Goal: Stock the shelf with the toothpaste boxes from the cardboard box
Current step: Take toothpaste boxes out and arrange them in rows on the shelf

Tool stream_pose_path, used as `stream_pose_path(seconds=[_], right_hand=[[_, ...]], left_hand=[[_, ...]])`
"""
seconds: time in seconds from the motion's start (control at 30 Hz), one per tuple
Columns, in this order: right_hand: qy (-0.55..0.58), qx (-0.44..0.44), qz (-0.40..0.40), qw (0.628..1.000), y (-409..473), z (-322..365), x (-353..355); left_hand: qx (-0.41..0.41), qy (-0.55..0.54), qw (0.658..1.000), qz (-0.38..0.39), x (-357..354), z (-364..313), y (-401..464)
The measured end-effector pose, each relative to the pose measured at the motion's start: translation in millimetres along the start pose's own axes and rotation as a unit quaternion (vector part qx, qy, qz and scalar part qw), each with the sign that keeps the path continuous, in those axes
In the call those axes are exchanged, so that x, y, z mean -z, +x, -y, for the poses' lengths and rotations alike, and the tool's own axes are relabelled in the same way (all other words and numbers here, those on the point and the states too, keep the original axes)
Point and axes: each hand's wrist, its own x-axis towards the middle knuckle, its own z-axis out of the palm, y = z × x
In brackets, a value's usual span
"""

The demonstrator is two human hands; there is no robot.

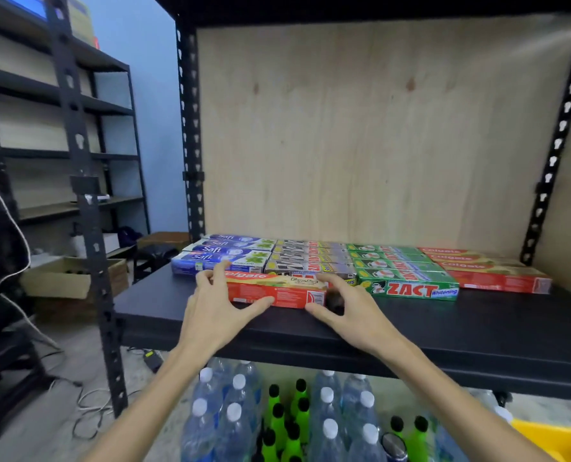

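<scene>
Hands, L (210, 315) + R (350, 311), grip Colgate box (274, 290) on shelf (444, 331).

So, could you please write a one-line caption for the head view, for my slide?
Both hands, left hand and right hand, hold a red toothpaste box on the black shelf before rows of toothpaste boxes.

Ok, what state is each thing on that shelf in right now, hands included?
Red Colgate box: lying flat at the shelf front, held at both ends.
Left hand: grip on the box's left end.
Right hand: grip on its right end.
Safi boxes: flat, in a row.
Green Zact boxes: flat, in a row.
Colgate row: flat, far right.
</scene>
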Motion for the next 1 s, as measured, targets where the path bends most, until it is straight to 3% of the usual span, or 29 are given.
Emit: stream_pose_path(seconds=[0.27, 0.53, 0.7, 1.0], right_hand=[[-0.015, -0.024, -0.007, 1.0, -28, -19, 43], [-0.081, -0.093, -0.04, 0.992, -86, -83, 143], [-0.127, -0.119, -0.068, 0.982, -120, -128, 205], [-0.181, -0.165, -0.124, 0.962, -143, -190, 276]], left_hand=[[-0.075, -0.077, 0.994, -0.002, -1, -10, -14], [-0.188, -0.165, 0.963, 0.105, -50, -97, -31], [-0.246, -0.155, 0.946, 0.143, -94, -170, -41], [-0.294, -0.112, 0.94, 0.131, -159, -260, -40]])
